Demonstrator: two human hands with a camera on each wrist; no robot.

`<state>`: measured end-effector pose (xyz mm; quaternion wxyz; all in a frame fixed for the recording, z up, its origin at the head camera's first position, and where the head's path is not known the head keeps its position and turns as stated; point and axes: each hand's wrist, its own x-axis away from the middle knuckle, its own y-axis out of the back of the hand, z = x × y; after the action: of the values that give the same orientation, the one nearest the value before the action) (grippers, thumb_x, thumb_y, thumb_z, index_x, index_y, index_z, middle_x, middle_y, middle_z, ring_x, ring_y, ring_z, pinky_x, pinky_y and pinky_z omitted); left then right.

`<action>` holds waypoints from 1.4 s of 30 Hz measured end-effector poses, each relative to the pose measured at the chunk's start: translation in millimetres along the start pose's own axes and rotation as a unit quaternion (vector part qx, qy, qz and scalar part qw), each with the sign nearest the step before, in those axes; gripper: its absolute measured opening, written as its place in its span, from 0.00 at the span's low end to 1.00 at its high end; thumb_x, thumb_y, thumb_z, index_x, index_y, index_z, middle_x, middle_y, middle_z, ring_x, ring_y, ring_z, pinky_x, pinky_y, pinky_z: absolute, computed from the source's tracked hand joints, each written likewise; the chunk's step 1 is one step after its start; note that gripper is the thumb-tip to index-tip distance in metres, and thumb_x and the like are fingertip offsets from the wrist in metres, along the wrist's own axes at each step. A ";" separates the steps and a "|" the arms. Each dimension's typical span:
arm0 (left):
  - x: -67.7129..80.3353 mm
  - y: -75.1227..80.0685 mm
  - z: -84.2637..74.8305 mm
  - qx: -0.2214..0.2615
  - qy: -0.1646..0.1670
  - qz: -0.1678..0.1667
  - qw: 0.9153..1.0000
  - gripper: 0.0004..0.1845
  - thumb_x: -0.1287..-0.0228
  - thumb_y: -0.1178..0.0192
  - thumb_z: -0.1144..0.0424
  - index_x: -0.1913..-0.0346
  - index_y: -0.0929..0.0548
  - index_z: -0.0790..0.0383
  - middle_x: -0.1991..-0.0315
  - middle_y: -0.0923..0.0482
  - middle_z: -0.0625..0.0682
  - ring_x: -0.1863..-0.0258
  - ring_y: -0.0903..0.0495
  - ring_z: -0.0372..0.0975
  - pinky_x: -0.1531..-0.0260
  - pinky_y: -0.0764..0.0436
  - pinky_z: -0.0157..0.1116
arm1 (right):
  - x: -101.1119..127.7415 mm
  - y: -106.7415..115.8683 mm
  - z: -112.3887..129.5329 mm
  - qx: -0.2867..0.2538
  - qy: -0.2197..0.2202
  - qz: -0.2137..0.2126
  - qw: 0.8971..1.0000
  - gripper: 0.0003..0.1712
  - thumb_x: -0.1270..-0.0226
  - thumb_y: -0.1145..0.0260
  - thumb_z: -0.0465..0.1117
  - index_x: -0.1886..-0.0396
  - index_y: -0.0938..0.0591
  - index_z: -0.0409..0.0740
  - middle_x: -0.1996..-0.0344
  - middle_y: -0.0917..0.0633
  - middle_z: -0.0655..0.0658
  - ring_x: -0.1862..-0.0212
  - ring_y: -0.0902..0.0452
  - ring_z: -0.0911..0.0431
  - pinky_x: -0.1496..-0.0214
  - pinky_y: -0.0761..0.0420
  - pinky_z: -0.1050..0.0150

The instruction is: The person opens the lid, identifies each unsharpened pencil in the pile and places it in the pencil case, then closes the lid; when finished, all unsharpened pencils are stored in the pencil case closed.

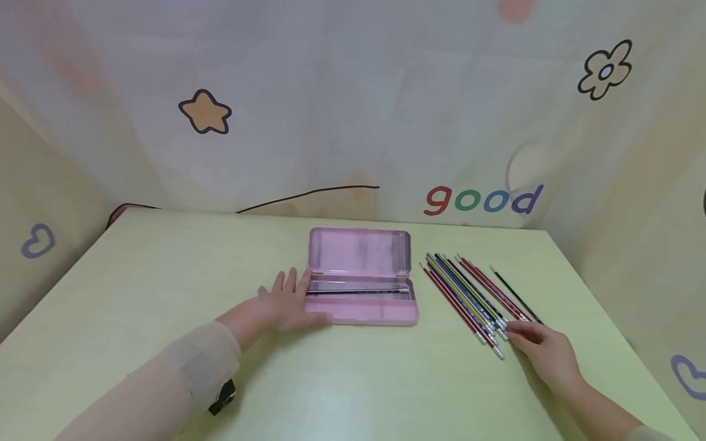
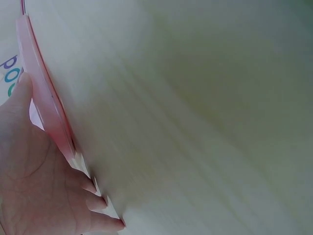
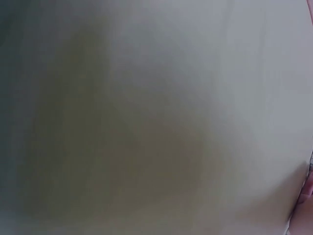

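Note:
A pink pencil case (image 1: 361, 311) lies with its lid (image 1: 358, 251) raised and laid back. One dark pencil (image 1: 358, 292) rests lengthwise inside. My left hand (image 1: 284, 309) has its fingers spread at the case's left end, the thumb along the front edge; the left wrist view shows the thumb against the pink side. To the right, a loose row of pencils (image 1: 462, 294) in red, blue, yellow and dark colours slants across the table. My right hand (image 1: 546, 355) has thumb and forefinger at their near ends; I cannot tell whether it pinches one.
The pale yellow table (image 1: 353, 380) extends around the case, with a printed curtain (image 1: 353, 122) behind it. One dark green pencil (image 1: 515, 294) lies a little apart, right of the row. The right wrist view holds mostly blurred tabletop (image 3: 146, 122).

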<state>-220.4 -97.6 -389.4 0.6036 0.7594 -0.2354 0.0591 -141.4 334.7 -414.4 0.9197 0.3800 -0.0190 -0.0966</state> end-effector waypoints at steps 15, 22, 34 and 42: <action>-2.2 4.9 4.7 -0.008 0.003 0.012 1.000 0.59 0.48 0.58 0.23 0.27 0.71 0.58 0.27 0.69 0.64 0.30 0.69 0.58 0.39 0.57 0.64 | -8.7 -8.7 10.3 0.051 0.035 -0.022 0.998 0.17 0.40 0.32 0.42 0.56 0.17 0.34 0.66 0.15 0.42 0.67 0.26 0.64 0.68 0.28 0.74; -2.3 2.9 6.1 0.000 0.011 0.017 1.000 0.60 0.49 0.57 0.22 0.27 0.69 0.59 0.27 0.67 0.64 0.30 0.67 0.58 0.39 0.57 0.63 | -11.2 -12.1 17.6 0.098 0.059 -0.015 0.993 0.15 0.41 0.32 0.40 0.58 0.17 0.34 0.67 0.15 0.42 0.63 0.21 0.49 0.61 0.26 0.59; -1.9 5.9 1.9 0.000 -0.001 0.003 1.000 0.58 0.47 0.56 0.25 0.27 0.69 0.58 0.27 0.67 0.65 0.30 0.68 0.59 0.40 0.57 0.65 | -14.6 9.6 23.3 -0.020 -0.035 0.006 0.999 0.23 0.35 0.37 0.45 0.50 0.21 0.29 0.66 0.16 0.47 0.70 0.23 0.65 0.72 0.23 0.69; -1.7 1.6 0.6 -0.002 0.013 0.019 1.000 0.59 0.48 0.56 0.23 0.27 0.70 0.57 0.27 0.68 0.63 0.30 0.68 0.57 0.39 0.57 0.63 | -14.4 21.7 21.8 -0.067 -0.056 -0.062 0.994 0.26 0.38 0.36 0.53 0.51 0.18 0.36 0.73 0.20 0.70 0.67 0.30 0.75 0.69 0.27 0.77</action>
<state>-222.7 -98.0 -388.8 0.6065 0.7532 -0.2419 0.0795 -154.2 337.4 -383.1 0.9329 0.3121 -0.0406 -0.1752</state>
